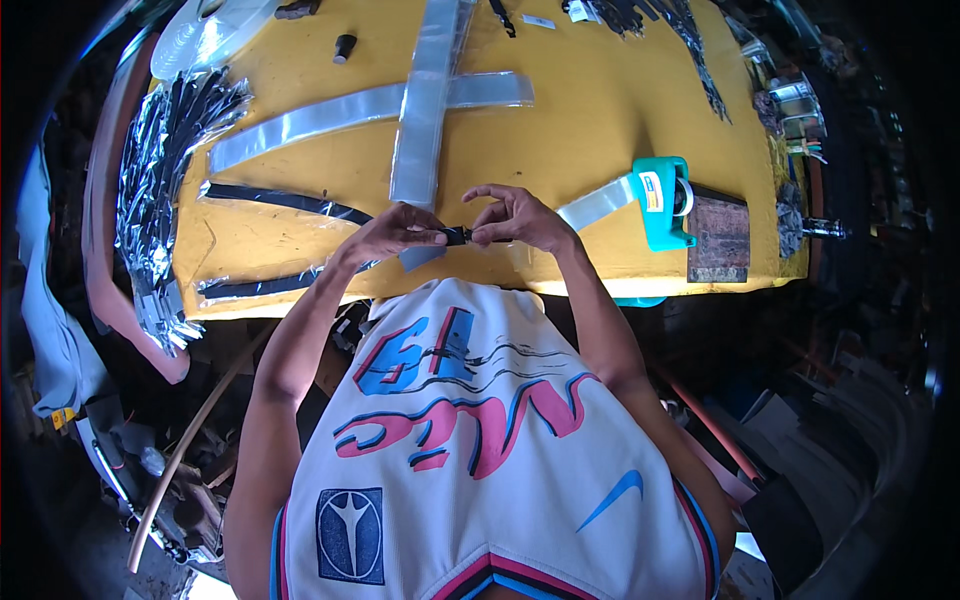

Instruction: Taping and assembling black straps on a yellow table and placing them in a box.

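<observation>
My left hand (398,232) pinches a black strap (290,201) near its end, just in front of my body at the table's near edge. The strap runs off to the left in a doubled length, partly inside clear plastic. A small dark end piece (457,236) shows between my two hands; its exact kind is too small to make out. Thumb and forefinger of my right hand (515,222) close on that end from the right, while its other fingers are raised. Directly beyond my left hand lies a long clear plastic sleeve (425,110).
Another clear sleeve (310,119) crosses beneath it on the yellow tabletop (590,110). To the right stand a teal tape dispenser (665,205) and a dark worn board (718,240). Bundled wrapped black straps (175,170) hang over the left edge. A small dark cup-like piece (345,48) sits farther back.
</observation>
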`<state>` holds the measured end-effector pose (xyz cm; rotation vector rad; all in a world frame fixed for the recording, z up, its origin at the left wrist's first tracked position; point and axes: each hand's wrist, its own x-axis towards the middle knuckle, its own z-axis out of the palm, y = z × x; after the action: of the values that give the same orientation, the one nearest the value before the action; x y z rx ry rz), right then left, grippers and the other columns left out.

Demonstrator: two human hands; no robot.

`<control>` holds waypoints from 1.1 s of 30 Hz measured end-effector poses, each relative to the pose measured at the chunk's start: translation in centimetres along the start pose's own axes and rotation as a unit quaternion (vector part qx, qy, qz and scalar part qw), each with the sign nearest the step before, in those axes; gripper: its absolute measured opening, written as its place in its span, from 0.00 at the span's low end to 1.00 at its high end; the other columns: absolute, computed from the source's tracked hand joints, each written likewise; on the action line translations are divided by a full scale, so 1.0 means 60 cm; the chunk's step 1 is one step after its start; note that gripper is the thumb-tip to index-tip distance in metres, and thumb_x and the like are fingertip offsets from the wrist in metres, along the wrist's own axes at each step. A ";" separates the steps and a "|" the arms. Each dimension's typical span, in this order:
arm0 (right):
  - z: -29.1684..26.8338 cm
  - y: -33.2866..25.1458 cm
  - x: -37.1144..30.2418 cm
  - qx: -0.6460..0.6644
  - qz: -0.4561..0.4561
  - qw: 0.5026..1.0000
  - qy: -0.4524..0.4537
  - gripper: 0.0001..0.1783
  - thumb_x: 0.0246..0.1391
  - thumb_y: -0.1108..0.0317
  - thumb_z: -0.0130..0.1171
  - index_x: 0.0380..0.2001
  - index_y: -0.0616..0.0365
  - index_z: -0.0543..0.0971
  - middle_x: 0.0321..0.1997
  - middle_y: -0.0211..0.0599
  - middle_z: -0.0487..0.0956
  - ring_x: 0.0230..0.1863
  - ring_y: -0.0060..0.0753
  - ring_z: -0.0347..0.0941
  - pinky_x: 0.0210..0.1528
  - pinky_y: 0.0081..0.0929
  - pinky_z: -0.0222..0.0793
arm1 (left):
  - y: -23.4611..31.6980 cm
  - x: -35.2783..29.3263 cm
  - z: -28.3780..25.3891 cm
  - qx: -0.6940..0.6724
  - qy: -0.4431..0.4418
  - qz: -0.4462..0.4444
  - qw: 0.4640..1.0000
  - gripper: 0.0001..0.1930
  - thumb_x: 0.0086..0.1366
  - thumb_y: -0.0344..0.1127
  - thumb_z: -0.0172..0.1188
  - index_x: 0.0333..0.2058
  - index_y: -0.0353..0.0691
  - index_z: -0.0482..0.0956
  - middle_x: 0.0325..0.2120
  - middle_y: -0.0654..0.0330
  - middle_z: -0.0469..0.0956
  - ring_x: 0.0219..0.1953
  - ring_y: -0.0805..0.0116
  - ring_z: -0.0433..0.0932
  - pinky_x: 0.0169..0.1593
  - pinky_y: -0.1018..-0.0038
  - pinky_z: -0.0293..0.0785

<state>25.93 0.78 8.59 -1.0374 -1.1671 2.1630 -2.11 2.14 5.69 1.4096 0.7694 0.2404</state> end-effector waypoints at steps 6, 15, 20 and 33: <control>0.005 -0.005 0.001 -0.033 0.014 0.999 0.007 0.35 0.48 0.75 0.73 0.60 0.63 0.70 0.34 0.38 0.86 0.32 0.22 0.81 0.41 0.22 0.76 | 0.014 0.003 0.001 0.012 -0.001 -0.012 1.000 0.22 0.62 0.52 0.69 0.39 0.35 0.87 0.30 0.61 0.83 0.34 0.73 0.76 0.37 0.72 0.71; 0.021 -0.016 0.022 -0.112 0.041 0.993 -0.021 0.35 0.46 0.73 0.75 0.58 0.63 0.72 0.32 0.36 0.85 0.28 0.16 0.77 0.30 0.18 0.70 | 0.024 0.010 0.006 0.049 -0.017 0.014 0.999 0.22 0.62 0.53 0.68 0.40 0.36 0.87 0.32 0.56 0.84 0.35 0.66 0.78 0.40 0.67 0.73; 0.015 -0.010 0.030 -0.113 0.024 0.993 -0.031 0.34 0.46 0.73 0.75 0.57 0.63 0.73 0.31 0.37 0.85 0.28 0.17 0.77 0.30 0.18 0.70 | 0.014 0.009 0.004 0.059 -0.019 0.014 0.998 0.24 0.63 0.55 0.67 0.40 0.36 0.86 0.32 0.56 0.83 0.35 0.66 0.77 0.41 0.67 0.71; 0.011 -0.012 0.018 -0.087 0.033 0.996 -0.007 0.34 0.47 0.74 0.75 0.58 0.64 0.72 0.32 0.38 0.86 0.30 0.18 0.80 0.33 0.18 0.72 | 0.019 0.003 0.009 0.074 0.020 0.010 0.997 0.24 0.66 0.54 0.64 0.41 0.35 0.83 0.34 0.55 0.82 0.36 0.66 0.77 0.40 0.69 0.71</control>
<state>24.81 1.58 8.99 -1.1505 -1.3644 2.1529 -1.34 2.04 6.67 1.5563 0.8204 0.2323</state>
